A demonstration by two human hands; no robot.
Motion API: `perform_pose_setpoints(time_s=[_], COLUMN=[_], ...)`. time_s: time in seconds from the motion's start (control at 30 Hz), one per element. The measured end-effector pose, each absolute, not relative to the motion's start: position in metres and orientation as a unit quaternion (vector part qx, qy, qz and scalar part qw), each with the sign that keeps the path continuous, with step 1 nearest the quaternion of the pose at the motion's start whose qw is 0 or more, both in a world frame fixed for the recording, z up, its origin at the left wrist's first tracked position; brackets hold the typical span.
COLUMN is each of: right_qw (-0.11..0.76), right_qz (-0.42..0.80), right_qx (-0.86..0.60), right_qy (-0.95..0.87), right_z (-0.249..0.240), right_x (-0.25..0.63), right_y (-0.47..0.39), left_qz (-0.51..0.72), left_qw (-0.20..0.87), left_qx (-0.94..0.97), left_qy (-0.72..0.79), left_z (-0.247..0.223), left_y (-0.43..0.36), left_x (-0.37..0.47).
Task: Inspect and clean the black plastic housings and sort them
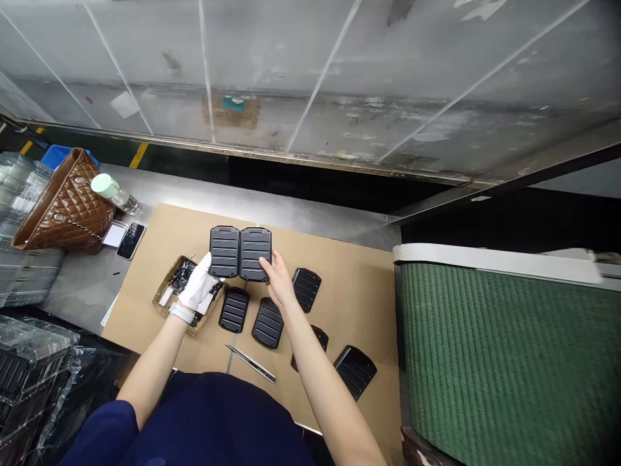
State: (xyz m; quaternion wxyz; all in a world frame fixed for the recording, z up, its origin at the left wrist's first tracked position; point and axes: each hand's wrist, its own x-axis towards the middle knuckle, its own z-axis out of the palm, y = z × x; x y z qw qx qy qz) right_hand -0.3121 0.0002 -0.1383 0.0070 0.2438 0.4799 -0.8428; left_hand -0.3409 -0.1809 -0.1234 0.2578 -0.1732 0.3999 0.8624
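My left hand (198, 282), in a white glove, is closed on the lower left edge of a black ribbed plastic panel (224, 252). My bare right hand (277, 277) grips a second such panel (255, 254) at its lower right, thumb on the front face. The two panels are held side by side, edges together or nearly so, above the cardboard. Below them lie more panels of the same kind, among them one (234, 310) under the left one and another (268, 322) near my right wrist. A cardboard box (210, 318) of small black parts sits beneath my left hand.
A utility knife (251, 364) lies near the cardboard's (194, 359) front edge. Further panels (356, 371) rest to the right, before a green conveyor belt (495, 362). A brown quilted bag (72, 207), bottle (116, 193) and phone (130, 241) stand at left.
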Motion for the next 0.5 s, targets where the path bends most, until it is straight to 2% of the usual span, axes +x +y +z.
perform_pose_setpoints(time_s=[0.5], right_qw=[0.011], right_qz=[-0.839], right_qx=[0.25], right_qy=[0.483], right_z=[-0.1413], right_x=[-0.3112], right_y=[-0.0041], left_qz=[0.863], left_qw=[0.26], left_qx=[-0.169], left_qy=[0.399], left_z=[-0.1229], left_y=[-0.1853], left_x=[-0.3404])
